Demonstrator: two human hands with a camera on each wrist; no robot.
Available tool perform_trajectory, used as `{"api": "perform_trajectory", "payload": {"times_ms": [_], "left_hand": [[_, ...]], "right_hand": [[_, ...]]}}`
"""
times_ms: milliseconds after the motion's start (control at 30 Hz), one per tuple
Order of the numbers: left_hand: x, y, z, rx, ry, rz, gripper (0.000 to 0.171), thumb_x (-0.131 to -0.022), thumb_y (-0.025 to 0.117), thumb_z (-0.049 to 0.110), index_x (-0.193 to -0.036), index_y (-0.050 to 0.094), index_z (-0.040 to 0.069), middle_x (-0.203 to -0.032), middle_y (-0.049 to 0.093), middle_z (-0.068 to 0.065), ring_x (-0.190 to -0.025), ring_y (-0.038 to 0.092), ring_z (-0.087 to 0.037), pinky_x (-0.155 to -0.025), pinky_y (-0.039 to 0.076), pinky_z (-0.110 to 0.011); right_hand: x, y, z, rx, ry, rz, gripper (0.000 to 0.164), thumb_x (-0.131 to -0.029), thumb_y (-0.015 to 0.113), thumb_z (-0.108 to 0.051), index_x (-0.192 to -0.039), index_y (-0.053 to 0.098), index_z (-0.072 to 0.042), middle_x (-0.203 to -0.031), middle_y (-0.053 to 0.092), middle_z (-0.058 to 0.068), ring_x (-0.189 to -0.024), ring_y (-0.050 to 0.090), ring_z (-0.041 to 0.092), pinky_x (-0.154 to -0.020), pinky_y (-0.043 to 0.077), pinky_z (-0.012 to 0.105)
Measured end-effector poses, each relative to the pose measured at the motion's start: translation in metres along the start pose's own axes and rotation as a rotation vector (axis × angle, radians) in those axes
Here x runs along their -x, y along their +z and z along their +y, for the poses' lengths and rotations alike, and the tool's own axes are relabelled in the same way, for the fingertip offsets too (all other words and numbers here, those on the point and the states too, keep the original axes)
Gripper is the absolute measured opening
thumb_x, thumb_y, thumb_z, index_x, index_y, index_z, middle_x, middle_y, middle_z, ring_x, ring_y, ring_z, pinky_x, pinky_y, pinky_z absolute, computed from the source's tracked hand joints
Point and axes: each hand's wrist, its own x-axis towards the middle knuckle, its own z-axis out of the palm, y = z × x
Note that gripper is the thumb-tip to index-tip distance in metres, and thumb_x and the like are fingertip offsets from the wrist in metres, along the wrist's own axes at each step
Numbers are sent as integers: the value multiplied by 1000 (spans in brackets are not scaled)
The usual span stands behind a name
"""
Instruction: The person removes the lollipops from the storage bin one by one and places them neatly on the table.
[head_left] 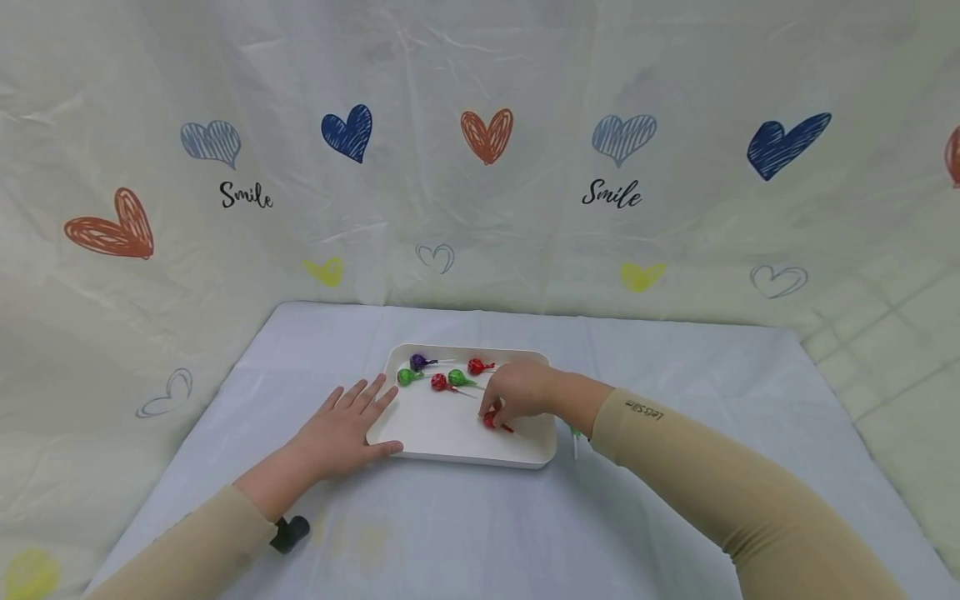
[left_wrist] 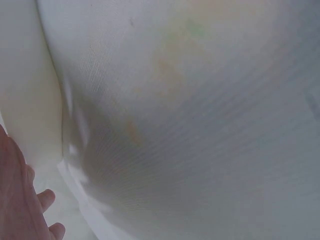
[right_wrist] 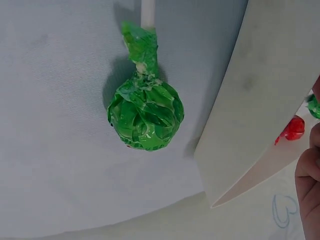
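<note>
A white tray (head_left: 442, 437) holds several wrapped lollipops. Toward its back lie a purple lollipop (head_left: 417, 362), a green lollipop (head_left: 406, 377), another green lollipop (head_left: 457, 377), a red lollipop (head_left: 438, 382) and a second red one (head_left: 476, 367). Over the tray's right half, my right hand (head_left: 521, 387) pinches a further red lollipop (head_left: 491, 420) from above; the fingertips partly cover it. My left hand (head_left: 341, 433), fingers spread and straight, touches the tray's left edge. Outside the tray on the right lies one green lollipop (right_wrist: 146, 112), mostly hidden by the right forearm in the head view.
A white cloth (head_left: 480, 533) covers the table and carries faint stains. Beside the left sleeve shows a small black object (head_left: 291, 533), partly hidden. Behind the table hangs a pale sheet (head_left: 525, 233) printed with hearts and the word Smile.
</note>
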Motion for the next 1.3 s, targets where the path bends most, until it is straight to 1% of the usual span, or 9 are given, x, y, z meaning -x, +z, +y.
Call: {"api": "perform_trajectory", "payload": {"times_ms": [100, 233, 333, 500, 567, 667, 900, 1100, 1300], "left_hand": [[1, -1, 0, 5, 3, 5, 100, -86, 31, 84, -160, 21, 18, -166, 12, -9, -149, 16, -38, -118, 12, -60], [1, -2, 0, 9, 1, -2, 100, -86, 32, 84, -160, 20, 18, -166, 11, -9, -150, 16, -38, -118, 12, -60], [0, -1, 0, 7, -2, -6, 101, -85, 30, 85, -160, 19, 19, -166, 10, -8, -150, 15, -37, -119, 11, -60], [-1, 1, -1, 6, -4, -5, 103, -83, 24, 88, -160, 18, 20, -166, 9, -7, -150, 14, -36, -119, 10, -59], [-1, 2, -1, 9, -3, 0, 103, -83, 24, 88, -160, 19, 20, -166, 9, -7, -150, 14, -36, -119, 10, -59], [-1, 2, 0, 12, -4, 2, 101, -85, 28, 87, -160, 19, 20, -166, 10, -7, -150, 14, -36, -119, 10, -59], [-1, 0, 0, 18, -3, 3, 94, -89, 41, 78, -160, 20, 19, -166, 11, -9, -150, 15, -37, -119, 10, -60], [0, 0, 1, 13, -6, -2, 95, -89, 41, 79, -160, 21, 19, -166, 11, -9, -150, 15, -38, -118, 10, -60], [-1, 3, 1, 17, -5, 7, 94, -89, 42, 78, -160, 20, 20, -166, 10, -8, -150, 15, -37, -119, 10, -60]], "right_hand": [[0, 0, 1, 20, 0, 9, 21, -84, 81, -33, -105, 79, -36, -93, 68, -20, -90, 58, 4, -86, 48, 29], [1, 0, 1, 14, 13, 11, 21, -83, 81, -31, -104, 78, -36, -96, 68, -19, -93, 58, 6, -89, 48, 33], [2, 1, 2, 1, 17, 11, 23, -83, 82, -30, -105, 78, -36, -94, 68, -20, -92, 57, 7, -90, 49, 34], [3, 2, 4, -8, 1, 13, 25, -83, 82, -30, -107, 78, -34, -92, 69, -20, -88, 58, 5, -89, 48, 33], [3, 2, 5, -5, 1, 13, 24, -83, 82, -31, -107, 78, -33, -90, 68, -20, -87, 57, 5, -88, 48, 32], [4, 1, 7, 3, 3, 11, 24, -83, 82, -32, -106, 79, -33, -88, 67, -20, -88, 57, 5, -87, 48, 31], [4, 3, 11, 4, 2, 8, 24, -84, 81, -33, -108, 78, -34, -89, 67, -21, -89, 57, 4, -87, 48, 29], [7, 0, 14, 2, 2, 16, 24, -85, 80, -34, -109, 78, -34, -93, 69, -21, -95, 59, 6, -90, 48, 30], [11, -11, 19, -57, 6, 63, 25, -86, 79, -31, -111, 78, -29, -94, 71, -19, -97, 61, 9, -89, 50, 30]]}}
